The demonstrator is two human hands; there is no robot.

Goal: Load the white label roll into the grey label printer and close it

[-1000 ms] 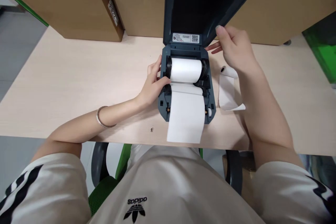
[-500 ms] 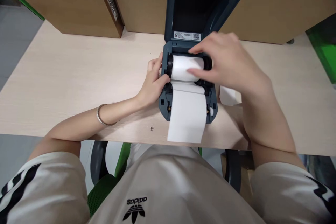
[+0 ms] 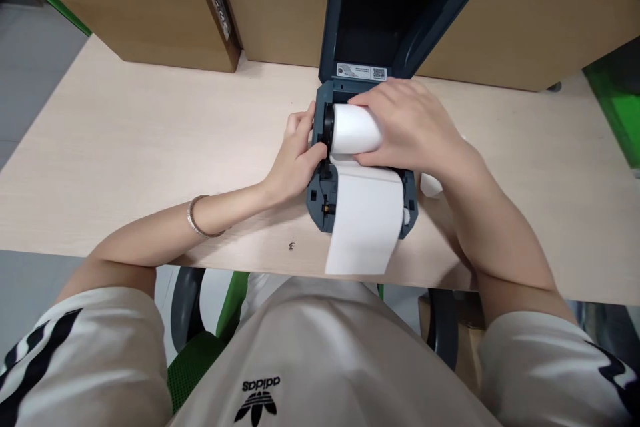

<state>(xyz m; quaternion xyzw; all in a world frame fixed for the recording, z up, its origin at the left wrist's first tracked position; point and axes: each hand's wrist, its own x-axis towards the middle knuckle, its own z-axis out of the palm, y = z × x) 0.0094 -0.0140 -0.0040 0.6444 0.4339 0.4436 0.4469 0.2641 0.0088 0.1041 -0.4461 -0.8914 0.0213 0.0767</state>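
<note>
Since half a second ago, the right hand (image 3: 410,123) has closed in from above the paper roll (image 3: 353,130) and now grips its right end. Its fingers lie over the far side and its thumb along the near side, so the roll is pinched between them; the hand covers the roll's right holder, so I can't quite tell whether that end is seated. At the left end, a black holder (image 3: 329,123) stands just beside the roll. The loose paper strip (image 3: 367,220) has shifted slightly right over the printer (image 3: 317,207) and hangs past its near edge.

Much as before, the left hand (image 3: 295,157) clasps the printer's left side, thumb on the rim and fingers against the outer wall. The roll lies in the far half of the open printer, whose dark lid (image 3: 385,7) stands raised at the far side, with a small label (image 3: 361,71) near the hinge.

On the table (image 3: 175,127), a bit of white paper (image 3: 431,185) shows right of the printer, partly hidden by the right arm. A cardboard box (image 3: 110,7) stands far left.
</note>
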